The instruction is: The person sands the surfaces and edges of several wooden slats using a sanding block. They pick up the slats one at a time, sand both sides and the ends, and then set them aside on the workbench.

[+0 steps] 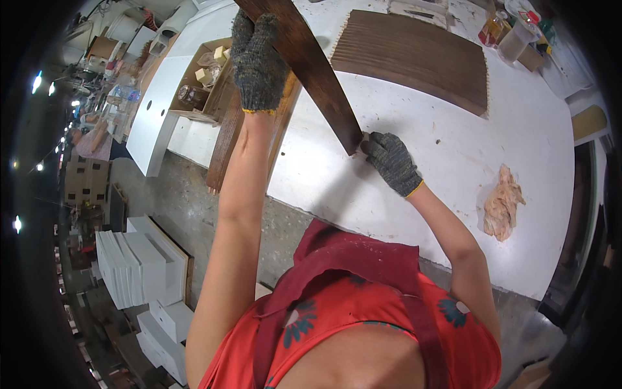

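A long dark brown wooden board slants over the white worktable, its near end pointing toward me. My left hand, in a grey knit glove with a yellow cuff, grips the board along its left edge near the far end. At the near end my right hand, gloved alike, is closed, its fingertips against the board's end. A small pale bit shows at those fingertips, too small to name. Under my left forearm lie other brown boards, partly hidden by the arm.
Dark boards lie in a row at the back of the table. A crumpled tan cloth rests at right. An open wooden box holds pale blocks and a jar. Bottles stand far right; white panels are stacked lower left.
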`<state>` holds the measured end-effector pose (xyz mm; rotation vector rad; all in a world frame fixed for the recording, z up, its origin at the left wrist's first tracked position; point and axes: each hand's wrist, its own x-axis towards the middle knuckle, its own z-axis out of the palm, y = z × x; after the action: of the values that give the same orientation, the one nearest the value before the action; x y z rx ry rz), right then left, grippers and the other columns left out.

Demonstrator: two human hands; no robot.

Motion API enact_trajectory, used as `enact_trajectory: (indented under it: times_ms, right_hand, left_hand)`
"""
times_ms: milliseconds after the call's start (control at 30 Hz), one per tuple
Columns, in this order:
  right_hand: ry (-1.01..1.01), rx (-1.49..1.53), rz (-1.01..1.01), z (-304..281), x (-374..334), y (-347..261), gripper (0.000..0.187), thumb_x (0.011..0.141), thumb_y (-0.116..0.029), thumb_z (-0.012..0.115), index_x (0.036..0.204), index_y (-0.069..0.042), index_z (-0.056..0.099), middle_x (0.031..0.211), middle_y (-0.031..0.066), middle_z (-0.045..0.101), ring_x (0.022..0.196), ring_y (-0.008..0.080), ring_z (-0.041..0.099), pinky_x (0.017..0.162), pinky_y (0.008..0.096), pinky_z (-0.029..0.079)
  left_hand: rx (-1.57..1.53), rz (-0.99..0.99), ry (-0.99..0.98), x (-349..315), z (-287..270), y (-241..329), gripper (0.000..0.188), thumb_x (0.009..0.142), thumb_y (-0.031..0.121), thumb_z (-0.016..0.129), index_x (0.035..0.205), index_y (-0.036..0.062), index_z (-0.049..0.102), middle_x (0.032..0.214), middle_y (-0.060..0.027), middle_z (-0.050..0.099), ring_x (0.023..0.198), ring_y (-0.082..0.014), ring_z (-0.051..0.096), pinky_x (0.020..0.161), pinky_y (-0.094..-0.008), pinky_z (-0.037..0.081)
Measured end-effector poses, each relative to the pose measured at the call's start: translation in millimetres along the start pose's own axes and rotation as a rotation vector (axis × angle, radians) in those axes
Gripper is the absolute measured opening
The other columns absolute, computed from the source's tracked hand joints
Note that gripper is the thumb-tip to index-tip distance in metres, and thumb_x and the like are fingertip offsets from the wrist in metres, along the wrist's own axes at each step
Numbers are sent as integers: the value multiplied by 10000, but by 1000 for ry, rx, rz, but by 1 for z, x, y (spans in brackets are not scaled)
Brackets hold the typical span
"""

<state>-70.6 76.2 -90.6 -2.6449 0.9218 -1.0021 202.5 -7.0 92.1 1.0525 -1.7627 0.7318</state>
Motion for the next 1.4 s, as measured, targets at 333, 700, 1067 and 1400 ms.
enact_trajectory:
  times_ms: [333,700,1067,1400]
  right_hand:
    - [-368,-1,24,-5,-12,17,169,841,-181,582,980,-119,654,1035,80,604,951,274,548,868,397,439]
    - [54,1097,907,-91,-105,-13,412,838,-166,634,1212,5,601,1188,96,611,1093,184,554,943,315,439]
    - [644,1265,1054,-62,-133,-43,405,894,-137,595,1248,54,551,1254,113,571,1119,194,538,1006,315,385]
    - [47,58,106,-95,-33,-110,249,727,-125,684,975,-150,698,1040,126,622,924,331,594,756,420,482]
  left_hand:
    - [-1467,-836,64,20,24,32,264,867,110,652,1114,25,614,1122,-95,625,1001,-226,605,888,-344,494]
    - [-1479,-1573,-632,-136,58,124,314,858,145,658,1098,-39,575,914,-124,648,795,-219,651,701,-328,547]
    - [-2176,-1763,-270,-151,49,169,620,961,501,426,1303,-16,407,1130,-205,567,942,-295,633,779,-368,575]
    - [-1866,-1766,-381,-122,39,173,541,941,381,554,1259,-44,455,1023,-206,614,834,-258,658,750,-362,585]
